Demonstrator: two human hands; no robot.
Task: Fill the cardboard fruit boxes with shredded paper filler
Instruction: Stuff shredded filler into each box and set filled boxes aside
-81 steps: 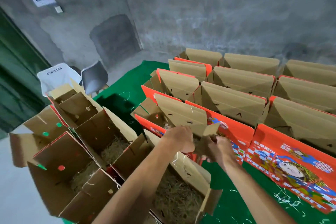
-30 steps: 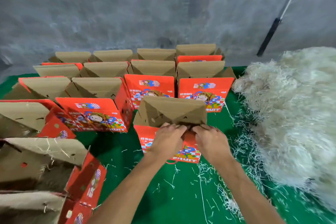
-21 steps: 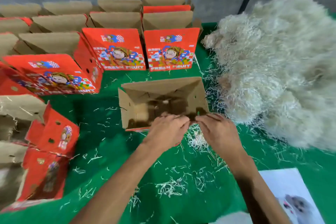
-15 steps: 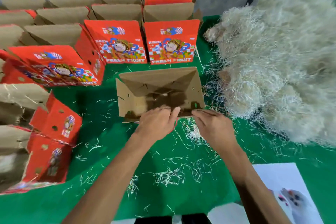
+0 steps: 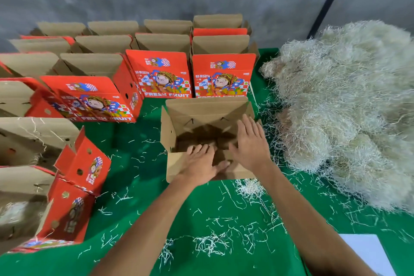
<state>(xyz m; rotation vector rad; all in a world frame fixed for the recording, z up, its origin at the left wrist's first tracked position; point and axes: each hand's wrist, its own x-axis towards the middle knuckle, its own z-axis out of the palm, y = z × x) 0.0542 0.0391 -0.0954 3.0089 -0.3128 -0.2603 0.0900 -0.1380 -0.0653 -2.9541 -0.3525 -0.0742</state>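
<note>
Mid-frame, left hand (image 5: 200,164) and right hand (image 5: 252,143), fingers straight, press the empty fruit box (image 5: 177,123) open beside the shredded paper pile (image 5: 349,101), seemingly readying it for filling.

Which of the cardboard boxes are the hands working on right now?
The open box standing alone nearest the person, beside the filler pile. Both hands, left and right, rest on it; the others stand untouched in rows.
</note>
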